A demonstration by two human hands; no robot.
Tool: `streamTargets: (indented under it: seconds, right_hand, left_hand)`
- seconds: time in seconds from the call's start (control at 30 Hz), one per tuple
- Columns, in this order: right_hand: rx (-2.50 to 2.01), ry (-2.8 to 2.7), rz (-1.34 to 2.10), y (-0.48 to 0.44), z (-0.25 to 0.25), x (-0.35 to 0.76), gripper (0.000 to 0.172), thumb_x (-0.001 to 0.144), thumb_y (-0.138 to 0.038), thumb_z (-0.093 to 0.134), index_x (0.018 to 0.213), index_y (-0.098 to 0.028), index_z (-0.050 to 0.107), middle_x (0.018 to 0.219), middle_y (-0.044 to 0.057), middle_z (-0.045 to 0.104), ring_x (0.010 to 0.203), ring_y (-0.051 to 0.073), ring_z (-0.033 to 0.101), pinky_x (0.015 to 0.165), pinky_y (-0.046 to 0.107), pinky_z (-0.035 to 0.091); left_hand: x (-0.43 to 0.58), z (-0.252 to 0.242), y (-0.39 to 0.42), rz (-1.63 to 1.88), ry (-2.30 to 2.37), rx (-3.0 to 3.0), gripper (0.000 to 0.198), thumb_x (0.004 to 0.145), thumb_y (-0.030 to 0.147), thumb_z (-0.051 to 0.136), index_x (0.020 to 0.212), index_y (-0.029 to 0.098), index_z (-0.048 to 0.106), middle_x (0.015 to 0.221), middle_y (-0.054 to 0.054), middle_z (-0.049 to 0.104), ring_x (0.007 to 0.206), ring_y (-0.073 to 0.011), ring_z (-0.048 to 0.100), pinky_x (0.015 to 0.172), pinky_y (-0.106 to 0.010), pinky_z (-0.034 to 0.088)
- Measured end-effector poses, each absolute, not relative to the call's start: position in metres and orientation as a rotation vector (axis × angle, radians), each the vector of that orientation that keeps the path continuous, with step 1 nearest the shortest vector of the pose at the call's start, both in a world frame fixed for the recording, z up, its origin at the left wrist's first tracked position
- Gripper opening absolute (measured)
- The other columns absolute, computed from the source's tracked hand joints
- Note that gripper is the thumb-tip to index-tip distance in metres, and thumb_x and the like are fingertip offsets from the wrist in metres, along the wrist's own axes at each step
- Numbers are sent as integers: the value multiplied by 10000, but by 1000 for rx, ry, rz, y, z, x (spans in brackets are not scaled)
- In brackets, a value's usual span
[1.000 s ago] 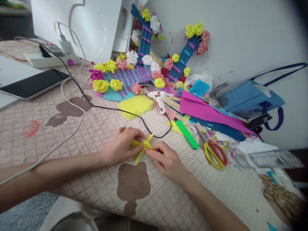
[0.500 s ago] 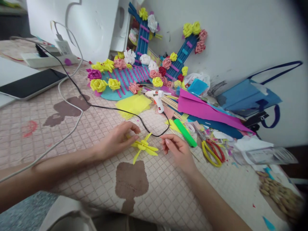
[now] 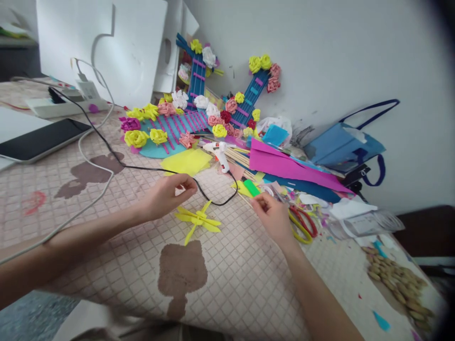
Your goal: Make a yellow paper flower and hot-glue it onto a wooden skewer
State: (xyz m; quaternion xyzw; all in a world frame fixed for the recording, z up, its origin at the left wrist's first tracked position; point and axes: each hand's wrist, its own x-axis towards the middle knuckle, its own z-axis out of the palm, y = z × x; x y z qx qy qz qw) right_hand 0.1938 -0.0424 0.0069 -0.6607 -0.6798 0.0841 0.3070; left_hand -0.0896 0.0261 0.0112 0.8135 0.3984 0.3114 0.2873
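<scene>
A yellow paper flower with narrow, spread petals (image 3: 199, 219) lies flat on the checked tablecloth. My left hand (image 3: 168, 196) hovers just above and behind it, apart from the petals, thumb and fingertips curled together with nothing showing between them. To the right, my right hand (image 3: 273, 217) is closed in a pinch beside a green tube-like piece (image 3: 251, 188) and a thin wooden stick (image 3: 245, 201). Whether those fingers hold anything is hidden. Partly behind that hand are yellow-handled scissors (image 3: 300, 228) and red-handled scissors (image 3: 304, 220).
Behind my hands lies a white glue gun (image 3: 221, 154), its black cord (image 3: 152, 169) crossing the table. Yellow crepe paper (image 3: 186, 162), magenta paper (image 3: 291, 166) and flower-decorated blue cardboard (image 3: 165, 135) sit farther back. A phone (image 3: 42, 139) is left; peanuts (image 3: 398, 284) are right.
My left hand has lifted away from the yellow flower, which stays on the table. My right hand has moved right, toward the green piece, and now covers part of it. The view has shifted slightly.
</scene>
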Motion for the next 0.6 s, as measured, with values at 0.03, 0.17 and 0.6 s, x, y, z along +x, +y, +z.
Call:
streamTargets:
  seconds: [0.03,0.17,0.6]
  right_hand:
    - [-1770,-1906,143,-43,5,195,115,829,-290,536,774,-195,569,668,-5,588,568,127,523,546,258,384]
    - [-1808,-2094,-208,-43,-10,191,91,792,-165,502,861,-200,551,872,70,588,726,186,555,548,279,385]
    - [-2018,-2206,-57,-49,14,211,78,748,-127,497,731,-203,493,762,34,590,691,176,555,538,266,324]
  left_hand:
    - [-85,15,28,828,1024,2183,178,841,316,502,806,168,594,793,-14,658,726,-133,594,699,-265,474]
    - [-73,24,38,939,1014,2142,179,838,308,513,795,153,591,744,-17,641,671,-116,583,633,-236,477]
    - [-100,18,45,947,1204,2241,158,843,296,514,831,159,591,761,-12,638,672,-114,568,644,-230,447]
